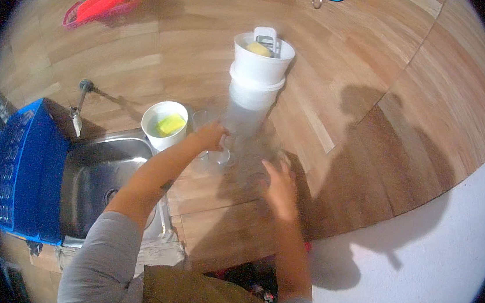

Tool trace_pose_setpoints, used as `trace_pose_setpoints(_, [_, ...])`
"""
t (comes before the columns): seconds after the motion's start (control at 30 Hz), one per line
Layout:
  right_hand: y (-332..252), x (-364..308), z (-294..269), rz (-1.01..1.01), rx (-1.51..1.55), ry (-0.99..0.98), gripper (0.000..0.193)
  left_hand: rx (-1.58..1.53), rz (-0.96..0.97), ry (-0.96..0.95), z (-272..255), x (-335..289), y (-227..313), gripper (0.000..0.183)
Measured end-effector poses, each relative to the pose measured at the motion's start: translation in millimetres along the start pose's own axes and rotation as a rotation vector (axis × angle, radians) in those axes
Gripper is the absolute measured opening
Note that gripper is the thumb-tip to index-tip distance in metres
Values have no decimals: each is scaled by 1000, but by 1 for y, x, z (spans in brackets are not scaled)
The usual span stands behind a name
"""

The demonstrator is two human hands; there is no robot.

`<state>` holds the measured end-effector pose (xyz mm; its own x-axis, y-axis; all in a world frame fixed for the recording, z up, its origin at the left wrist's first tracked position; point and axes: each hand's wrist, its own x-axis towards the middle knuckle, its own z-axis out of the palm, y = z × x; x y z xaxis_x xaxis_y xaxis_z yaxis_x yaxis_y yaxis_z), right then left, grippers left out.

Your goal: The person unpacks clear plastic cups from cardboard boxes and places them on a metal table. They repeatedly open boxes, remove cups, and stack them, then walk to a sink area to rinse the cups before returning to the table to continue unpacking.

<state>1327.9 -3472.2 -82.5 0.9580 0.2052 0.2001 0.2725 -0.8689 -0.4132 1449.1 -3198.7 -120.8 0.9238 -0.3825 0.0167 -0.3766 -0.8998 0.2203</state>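
My left hand (pixel 213 137) reaches over the counter, its fingers curled down at the rim of a clear drinking glass (pixel 220 157). Another clear glass (pixel 200 118) stands just behind it, beside the white tub. To the right, my right hand (pixel 279 181) is held with thumb and fingers apart. Close to its thumb is a faint, blurred see-through shape, too unclear to name. Next to the sink stands a white tub (pixel 147 120) with a yellow-green sponge (pixel 170 125) in it.
A steel sink (pixel 91 160) lies left, with a blue crate (pixel 33 175) beside it and a tap (pixel 80 104) behind. White stacked containers (pixel 256 85) stand farther back. A pink basket (pixel 106 7) hangs on the wood-patterned wall. A grey cloth (pixel 162 253) lies at the front edge.
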Motion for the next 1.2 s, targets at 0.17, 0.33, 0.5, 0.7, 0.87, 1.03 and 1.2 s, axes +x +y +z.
trace_pose_setpoints(0.17, [-2,-68,23,-190,-215,132,45,-260,138,352,-32,-103,21,46])
trace_pose_setpoints(0.33, [2,-88,66,-209,-278,240,41,-323,-70,334,8,-292,25,29])
trace_pose_setpoints(0.5, [25,-44,91,-108,-321,224,27,-402,-402,286,72,-462,28,29])
trace_pose_setpoints(0.7, [27,-50,94,-195,-309,357,21,-552,-828,433,82,-555,47,27])
trace_pose_setpoints(0.87, [21,-48,91,-125,-442,246,34,-518,-770,535,77,-587,49,29])
trace_pose_setpoints(1.03, [-19,-75,71,-8,-423,305,53,-537,-741,593,82,-638,44,30])
trace_pose_setpoints(1.2, [-111,-144,105,-162,-125,395,45,-575,-948,660,101,-741,46,31])
